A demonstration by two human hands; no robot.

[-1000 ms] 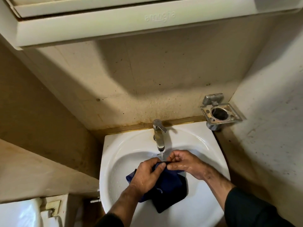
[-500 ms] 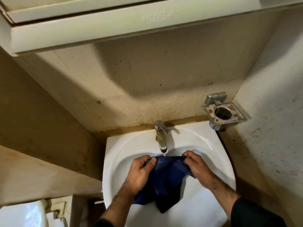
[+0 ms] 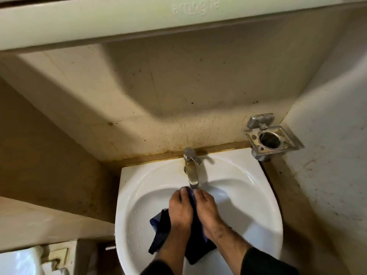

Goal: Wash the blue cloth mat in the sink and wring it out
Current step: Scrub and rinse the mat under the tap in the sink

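A white sink (image 3: 258, 195) is fixed in the corner against the stained wall. A tap (image 3: 191, 169) stands on its back rim. The mat (image 3: 160, 233) hangs into the basin.

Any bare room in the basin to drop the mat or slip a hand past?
Bare sink bowl right of the right hand, and a narrower strip left of the left hand. Crowded at centre: both hands grip the blue cloth mat under the tap.
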